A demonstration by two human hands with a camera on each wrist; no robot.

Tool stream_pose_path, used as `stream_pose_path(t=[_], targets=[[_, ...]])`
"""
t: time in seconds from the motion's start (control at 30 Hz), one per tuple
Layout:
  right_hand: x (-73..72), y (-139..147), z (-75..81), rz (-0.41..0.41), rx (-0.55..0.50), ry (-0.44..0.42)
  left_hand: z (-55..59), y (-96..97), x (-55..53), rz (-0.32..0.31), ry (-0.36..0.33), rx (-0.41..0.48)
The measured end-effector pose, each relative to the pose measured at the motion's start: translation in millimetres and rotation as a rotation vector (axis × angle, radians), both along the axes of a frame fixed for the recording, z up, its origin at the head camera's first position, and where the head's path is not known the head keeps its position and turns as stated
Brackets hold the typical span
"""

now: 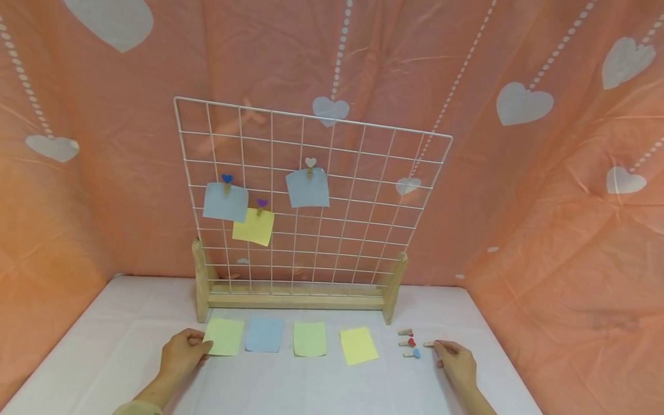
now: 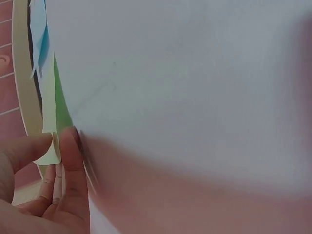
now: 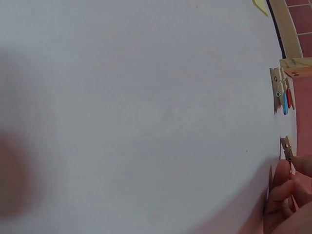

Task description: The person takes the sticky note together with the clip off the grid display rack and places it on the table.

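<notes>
Pinching left edge of green note (image 1: 224, 336), left hand (image 1: 183, 351) lies low on white surface (image 1: 311, 386). Right hand (image 1: 456, 362) pinches small wooden clip (image 1: 429, 344), just beside three clips (image 1: 409, 342). Clip's heart hidden under fingertips. Wrist views blurred; forearms cut off at frame bottom.

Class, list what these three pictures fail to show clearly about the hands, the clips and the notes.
- Right hand: whether it pinches the clip or only touches it; too small in the head view, cut by the edge at the right wrist.
- Left hand: how many notes it holds; the green note is edge-on.
- Loose clips: hearts too small.
</notes>
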State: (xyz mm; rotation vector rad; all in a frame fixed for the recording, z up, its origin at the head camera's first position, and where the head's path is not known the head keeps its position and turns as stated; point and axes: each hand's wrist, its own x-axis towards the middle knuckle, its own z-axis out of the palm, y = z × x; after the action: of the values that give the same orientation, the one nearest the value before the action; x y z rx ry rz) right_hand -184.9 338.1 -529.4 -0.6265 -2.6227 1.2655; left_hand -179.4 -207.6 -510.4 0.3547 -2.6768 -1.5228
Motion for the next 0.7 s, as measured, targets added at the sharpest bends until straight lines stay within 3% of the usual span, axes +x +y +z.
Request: stream_pose_path(t=[0.23,0.5,0.7], targets=[[-1.0,-0.3,-0.1,-0.021,-0.012,-0.006,-4.2,-0.6,-4.3,-0.009,0.038,-0.174],[-3.6,-4.7,-0.2,-0.033,0.010,0.012,-7.8,-1.2,-1.9,0.008,0.048,-0.230],[-3.6,-6.1,3.6,-0.042,0.026,0.027,-5.1,0.5,0.3,0.007,0.019,-0.248]])
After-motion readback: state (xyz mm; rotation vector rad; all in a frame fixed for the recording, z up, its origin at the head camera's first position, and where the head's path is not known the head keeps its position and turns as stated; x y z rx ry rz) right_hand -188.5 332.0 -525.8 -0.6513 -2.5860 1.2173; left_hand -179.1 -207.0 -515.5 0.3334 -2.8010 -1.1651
